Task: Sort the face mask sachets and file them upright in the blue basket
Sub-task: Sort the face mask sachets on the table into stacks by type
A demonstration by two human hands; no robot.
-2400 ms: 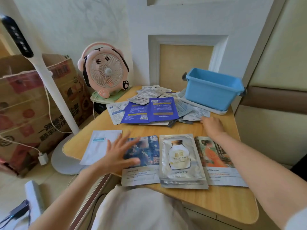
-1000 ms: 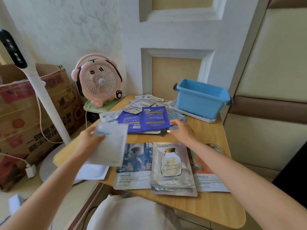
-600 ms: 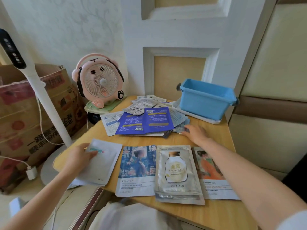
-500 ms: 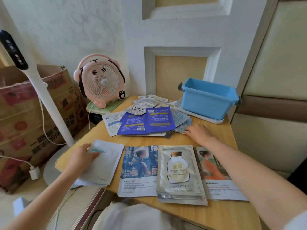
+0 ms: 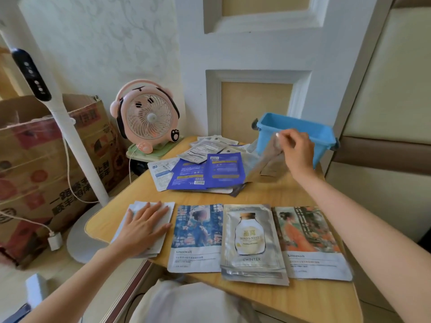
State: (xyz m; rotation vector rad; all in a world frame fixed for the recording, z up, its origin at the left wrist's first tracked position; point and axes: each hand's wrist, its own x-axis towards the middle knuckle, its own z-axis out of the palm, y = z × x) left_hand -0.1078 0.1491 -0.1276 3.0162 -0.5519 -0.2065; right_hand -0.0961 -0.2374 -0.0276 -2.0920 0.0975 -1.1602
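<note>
A wooden table (image 5: 268,194) set against a white panelled wall, seen from the seated person's head. A pink fan (image 5: 147,117) stands at the far left of the table and the blue basket (image 5: 291,120) at the far right corner.

Four sorted stacks lie flat along the near edge, from left to right: white stack (image 5: 137,206), blue stack (image 5: 198,234), bottle stack (image 5: 250,238), orange stack (image 5: 307,238). The unsorted pile (image 5: 224,170) lies mid-table, between this row and the basket.

The right hand (image 5: 298,150) pinches the top of a silvery sachet (image 5: 265,164) between thumb and fingertips. The sachet hangs from the hand, its long axis running down and to the left. Its print is blurred and cannot be read. Hand and sachet are in front of the basket's near wall, with the fingertips about level with the rim. The left hand (image 5: 142,227) rests flat on the white stack, fingers spread and gripping nothing.

The sorted row lies well apart from the right hand, towards the person. The basket is just behind the hand. Sorting appears to be under way, since much of the pile remains. By its silver foil, the sachet likely belongs on the bottle stack, a pull straight back towards the body. The right hand is the nearer to both pile and basket. The basket's floor is hidden.
</note>
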